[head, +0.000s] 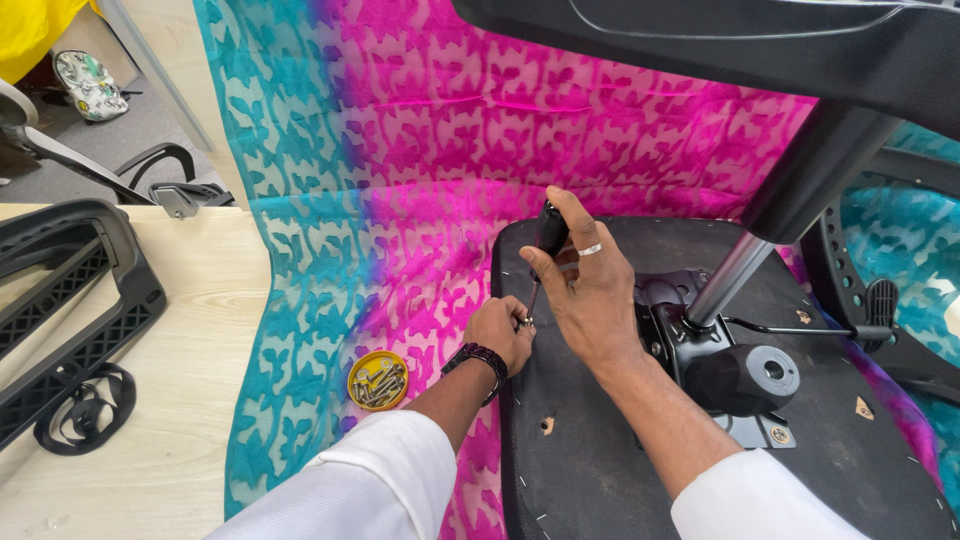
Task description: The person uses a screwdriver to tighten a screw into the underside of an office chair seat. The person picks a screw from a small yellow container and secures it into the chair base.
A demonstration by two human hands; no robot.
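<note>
An upturned office chair seat (600, 470) with a black fabric underside lies on a pink and teal patterned cloth (400, 150). My right hand (585, 285), wearing a ring, grips a black-handled screwdriver (548, 232) held upright, its tip down at the seat's left edge. My left hand (497, 330), with a dark beaded bracelet at the wrist, pinches a small screw (526, 321) under the screwdriver tip. The chair's metal mechanism plate (680, 330) and chrome gas column (735, 275) rise just right of my hands.
A small yellow dish of screws and bolts (378, 381) sits on the cloth near my left arm. A black plastic chair frame part (70, 300) and a black ring (85, 410) lie on the wooden table at left. The chair base (750, 40) looms overhead at top right.
</note>
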